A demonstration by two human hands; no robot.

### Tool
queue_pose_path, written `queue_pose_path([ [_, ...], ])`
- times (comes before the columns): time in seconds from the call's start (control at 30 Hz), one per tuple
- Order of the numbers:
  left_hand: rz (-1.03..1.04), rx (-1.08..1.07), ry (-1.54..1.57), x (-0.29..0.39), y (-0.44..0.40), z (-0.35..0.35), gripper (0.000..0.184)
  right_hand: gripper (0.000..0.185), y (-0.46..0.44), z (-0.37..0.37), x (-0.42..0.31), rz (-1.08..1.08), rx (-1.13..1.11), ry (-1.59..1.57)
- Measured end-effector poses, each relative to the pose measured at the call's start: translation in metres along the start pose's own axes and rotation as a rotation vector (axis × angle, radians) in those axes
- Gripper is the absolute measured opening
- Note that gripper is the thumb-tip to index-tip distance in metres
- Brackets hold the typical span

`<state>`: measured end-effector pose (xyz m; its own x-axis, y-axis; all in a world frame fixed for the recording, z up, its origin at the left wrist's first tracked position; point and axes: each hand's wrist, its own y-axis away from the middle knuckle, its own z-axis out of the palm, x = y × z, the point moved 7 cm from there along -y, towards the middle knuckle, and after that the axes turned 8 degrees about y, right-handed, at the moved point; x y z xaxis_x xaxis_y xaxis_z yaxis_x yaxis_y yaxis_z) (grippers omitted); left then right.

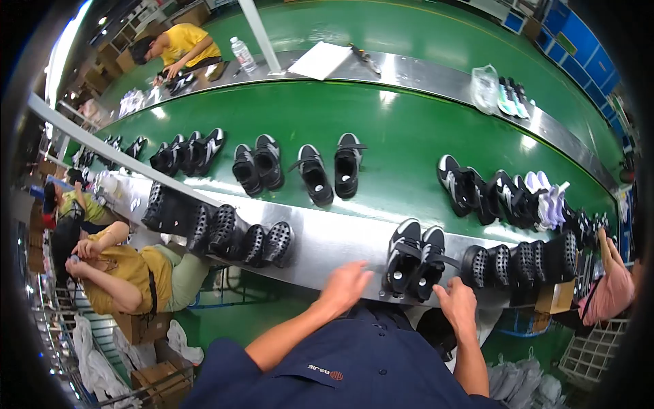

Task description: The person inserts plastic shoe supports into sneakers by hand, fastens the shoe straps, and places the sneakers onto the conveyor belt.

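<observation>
A pair of black sneakers with white trim stands on the metal ledge in front of me, the left sneaker [402, 255] close beside the right sneaker [430, 258]. To the left of the pair is my left hand [343, 288], open, fingers stretched toward the shoes without touching them. My right hand [458, 300] is just right of the pair, thumb apart from the fingers and nothing visible in it. Round white spots show inside both heels. On the green conveyor belt [398, 167] beyond stand another sneaker [313, 174] and its mate [347, 165], straps loose.
Black studded shoe forms [278, 242] line the metal ledge [320, 238] on the left, and more studded forms [524, 261] stand right. Several sneakers [456, 185] ride the belt. A bottle [242, 54] and white paper [321, 60] lie along the far ledge. Co-workers [129, 273] sit nearby.
</observation>
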<state>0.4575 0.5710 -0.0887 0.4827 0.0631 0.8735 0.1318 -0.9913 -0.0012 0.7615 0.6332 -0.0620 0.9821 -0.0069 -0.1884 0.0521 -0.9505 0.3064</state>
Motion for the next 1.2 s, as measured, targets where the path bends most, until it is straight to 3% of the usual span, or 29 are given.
queue_pose_path([
  [0.03,0.089,0.162,-0.105,-0.004,0.016,-0.036,0.022,0.042,0.006,-0.002,-0.006,0.004,-0.032,-0.161],
  [0.13,-0.023,0.559,-0.550,-0.029,0.057,-0.140,0.016,0.028,0.020,0.010,-0.034,0.004,-0.147,-0.559],
  [0.2,-0.264,0.609,-0.751,-0.069,0.082,-0.181,0.035,0.029,0.024,0.017,-0.073,-0.066,-0.227,-0.608],
  [0.37,-0.527,0.573,-0.788,-0.142,0.093,-0.204,0.045,0.034,0.019,0.050,-0.131,-0.210,-0.388,-0.505],
  [0.47,-0.395,0.570,-0.763,-0.143,0.099,-0.208,0.047,0.034,0.020,0.029,-0.148,-0.239,-0.359,-0.409],
  [0.53,-0.441,0.593,-0.687,-0.088,0.106,-0.216,0.043,0.038,0.022,0.014,-0.155,-0.264,-0.320,-0.456],
  [0.57,-0.368,0.626,-0.615,-0.064,0.111,-0.216,0.040,0.039,0.023,0.007,-0.156,-0.270,-0.293,-0.477],
  [0.6,-0.386,0.645,-0.473,-0.040,0.112,-0.214,0.039,0.045,0.020,0.017,-0.155,-0.250,-0.307,-0.517],
  [0.67,-0.167,0.615,-0.398,-0.010,0.096,-0.189,0.039,0.062,0.021,0.027,-0.176,-0.219,-0.456,-0.717],
  [0.7,-0.045,0.502,-0.355,0.019,0.074,-0.168,0.038,0.072,0.021,0.042,-0.188,-0.178,-0.544,-0.833],
  [0.8,0.336,0.147,-0.293,0.069,0.030,-0.087,0.035,0.059,0.025,0.038,-0.208,-0.111,-0.574,-1.344],
  [0.83,0.382,0.099,-0.185,0.076,0.022,-0.077,0.036,0.050,0.017,0.056,-0.192,-0.013,-0.522,-1.467],
  [0.87,0.424,0.049,-0.078,0.083,0.014,-0.071,0.036,0.047,0.021,0.044,-0.181,0.110,-0.636,-1.514],
  [0.9,0.383,0.072,-0.035,0.082,0.004,-0.072,0.038,0.046,0.023,0.031,-0.167,0.095,-0.660,-1.483],
  [0.93,0.135,0.051,0.004,0.072,-0.009,-0.069,0.035,0.044,0.025,0.025,-0.155,0.084,-0.686,-1.452],
  [1.0,-0.034,0.019,0.378,0.047,-0.035,-0.041,0.039,0.053,0.030,0.020,-0.154,-0.084,-0.793,-1.474],
  [1.07,-0.105,-0.274,0.515,0.048,-0.053,-0.007,0.040,0.061,0.037,0.039,-0.144,-0.099,-0.889,-1.349],
  [1.13,-0.281,-0.357,0.700,0.046,-0.058,0.013,0.031,0.068,0.035,0.011,-0.126,-0.155,-0.432,-0.793],
  [1.17,-0.327,-0.285,0.723,0.038,-0.059,0.020,0.028,0.080,0.042,-0.018,-0.121,-0.165,-0.225,-0.448],
  [1.2,-0.374,-0.212,0.745,0.031,-0.058,0.028,0.025,0.074,0.049,-0.028,-0.119,-0.200,-0.167,-0.341],
])
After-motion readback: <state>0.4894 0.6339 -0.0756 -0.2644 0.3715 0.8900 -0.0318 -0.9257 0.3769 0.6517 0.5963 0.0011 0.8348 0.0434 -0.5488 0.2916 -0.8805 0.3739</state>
